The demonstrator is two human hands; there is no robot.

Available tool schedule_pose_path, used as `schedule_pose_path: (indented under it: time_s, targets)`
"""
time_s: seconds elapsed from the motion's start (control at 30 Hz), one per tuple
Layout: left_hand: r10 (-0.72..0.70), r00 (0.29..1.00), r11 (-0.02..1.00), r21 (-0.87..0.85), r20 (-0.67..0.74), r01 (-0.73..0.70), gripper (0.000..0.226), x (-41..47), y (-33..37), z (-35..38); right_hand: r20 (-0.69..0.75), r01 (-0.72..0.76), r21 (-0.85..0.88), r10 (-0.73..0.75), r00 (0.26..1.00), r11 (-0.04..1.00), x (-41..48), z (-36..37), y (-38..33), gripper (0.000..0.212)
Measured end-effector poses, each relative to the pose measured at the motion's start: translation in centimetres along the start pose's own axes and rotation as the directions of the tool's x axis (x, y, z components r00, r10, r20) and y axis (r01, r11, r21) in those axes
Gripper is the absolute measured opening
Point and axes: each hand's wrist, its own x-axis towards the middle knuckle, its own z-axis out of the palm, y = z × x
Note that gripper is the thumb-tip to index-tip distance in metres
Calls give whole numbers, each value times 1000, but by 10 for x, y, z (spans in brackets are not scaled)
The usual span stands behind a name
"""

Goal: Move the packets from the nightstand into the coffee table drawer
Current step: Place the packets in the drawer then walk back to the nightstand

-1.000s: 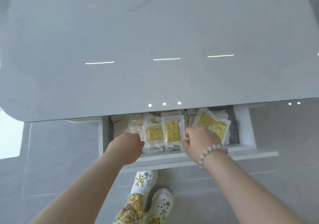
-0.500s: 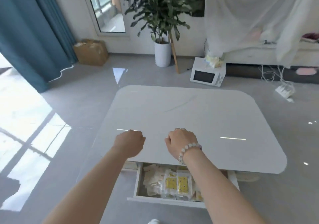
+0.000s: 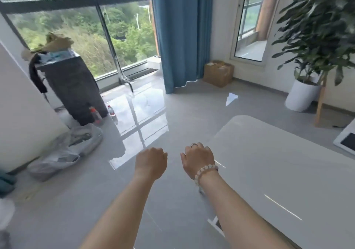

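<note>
Left hand: my left hand (image 3: 150, 162) hangs in the air with its back up and the fingers loosely curled under, holding nothing that I can see.
Right hand: my right hand (image 3: 198, 158) is just beside it, apart from it, fingers loosely curled too and nothing in them; it hovers at the table's left edge.
Wrist and finger: a pale beaded bracelet (image 3: 204, 170) is on my right wrist and a thin ring (image 3: 193, 144) on one finger.
Coffee table: the glossy white rounded-corner coffee table (image 3: 278, 172) lies to my right; its visible left edge runs away from me, and its far rounded corner points toward the blue curtain (image 3: 180, 33).
Under the edge: a white piece (image 3: 214, 222) shows beside my right forearm; I cannot tell whether it is the drawer.
Packets: I cannot tell where they lie.
Floor: shiny grey tiles (image 3: 172, 114) lie below both hands.
Far left: a dark grey cabinet (image 3: 75, 91) stands by the window.
Far right: a white plant pot (image 3: 301, 95) stands near the wall.
</note>
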Motion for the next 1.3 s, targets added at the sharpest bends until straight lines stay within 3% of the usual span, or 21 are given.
schedule_pose_path:
  time_s: [0.3, 0.6, 0.93, 1.2, 1.3]
  targets:
    - [-369, 929, 918, -163, -19, 361, 25, -24, -155, 10, 46, 325, -33, -324, 945, 945, 54, 9, -153, 40]
    - [-622, 783, 760, -219, 25, 612, 27, -67, -310, 20, 58, 608, -29, -606, 794, 794, 93, 26, -331, 35]
    - [-867, 490, 461, -232, 90, 857, 27, -158, -435, 40, 139, 856, 31, -850, 508, 517, 76, 48, -498, 35]
    - [-958, 260, 228, -228, 119, 947, 26, -205, -494, 63, 194, 952, 64, -939, 282, 299, 65, 72, -594, 34]
    - [-972, 207, 180, -211, 113, 961, 25, -213, -518, 68, 211, 972, 82, -957, 199, 220, 68, 81, -627, 38]
